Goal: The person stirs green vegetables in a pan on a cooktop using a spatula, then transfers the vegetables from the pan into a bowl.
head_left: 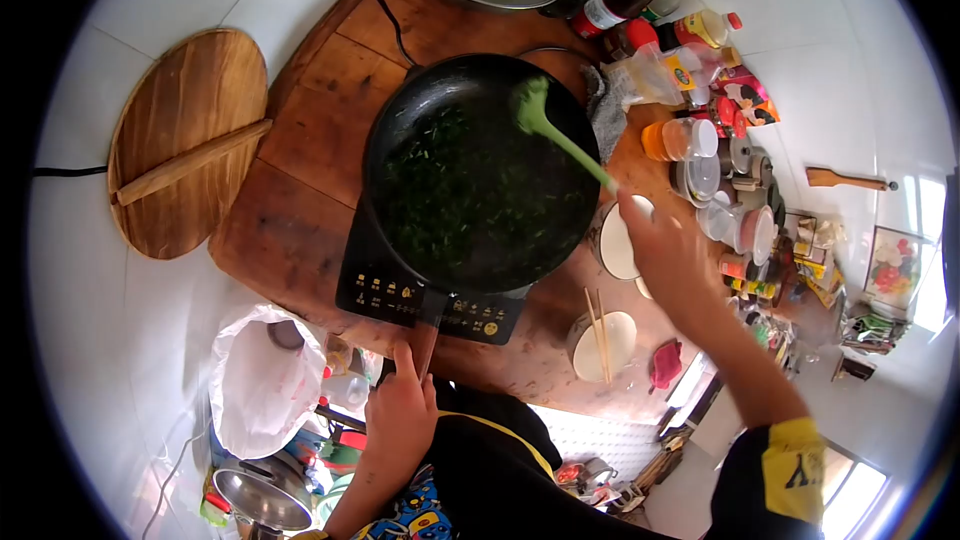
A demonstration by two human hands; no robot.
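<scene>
Nearest to the camera is the person's black garment (490, 460) with a yellow edge, at the bottom of the frame. Above it, in the centre of the frame, the black wok (470, 80) sits on an induction cooker (380, 290), and chopped dark green leaves (450, 200) lie spread over its bottom.

The step in hand appears to be the stirring of these leaves. In my judgement, the next move calls for a firm hold on the wok, while the green spatula (570, 145) turns the leaves from the side toward the middle.

The left hand (400, 410), at lower centre, is closed around the end of the brown wok handle (428, 320), with one finger laid along it. The right hand (665, 250), right of centre, is closed on the end of the spatula. The spatula's head is at the upper right part of the wok; I cannot tell if it touches the wall.

To the lower right of the wok stands a bowl (622, 345) with chopsticks (604, 340) laid across it. Another bowl (620, 240) is near the right hand.
</scene>
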